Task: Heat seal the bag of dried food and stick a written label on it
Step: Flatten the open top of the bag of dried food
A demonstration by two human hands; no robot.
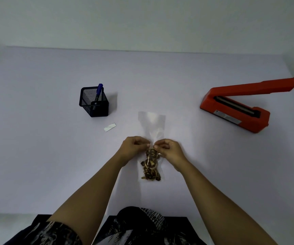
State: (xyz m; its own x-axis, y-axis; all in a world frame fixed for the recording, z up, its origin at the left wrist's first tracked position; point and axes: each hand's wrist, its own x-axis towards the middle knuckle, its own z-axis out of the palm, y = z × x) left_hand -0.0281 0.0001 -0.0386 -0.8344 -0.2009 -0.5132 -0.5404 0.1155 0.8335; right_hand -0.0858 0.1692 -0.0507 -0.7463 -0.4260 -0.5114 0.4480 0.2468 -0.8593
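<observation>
both hands, left hand (135, 145) and right hand (166, 147), pinch the bag (151, 126) mid-length; its long axis runs away from the person, empty end farthest.

My forearms are bare to above the elbow. My left hand (134, 146) and right hand (167, 148) carry no gloves, rings or watch. Short sleeves: black fabric, pale irregular print.
</observation>
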